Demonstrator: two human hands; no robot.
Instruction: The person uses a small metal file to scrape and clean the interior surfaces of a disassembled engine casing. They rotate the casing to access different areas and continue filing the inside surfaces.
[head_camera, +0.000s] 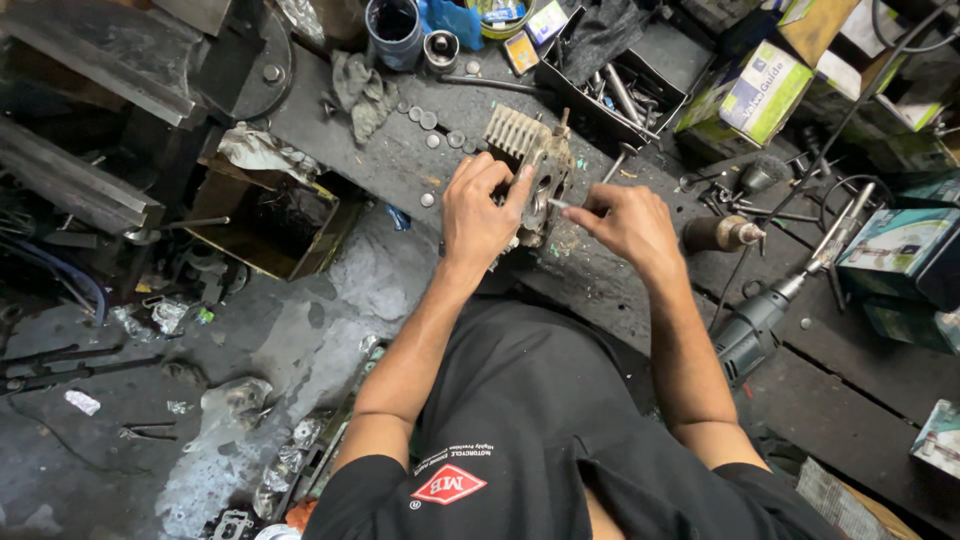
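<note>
- A grey finned metal engine head (530, 160) stood on its side on the dark, grimy wooden workbench (400, 160).
- The left hand (480, 215) was clamped round the head's near left side, fingers curled over it.
- The right hand (628, 222), just right of the head, pinched a thin metal rod (560, 204) whose tip touched the head's face.
- A grey rotary power tool (760, 320) lay well right of the head.
- Small round metal discs (430, 120) lay scattered left of the head.
</note>
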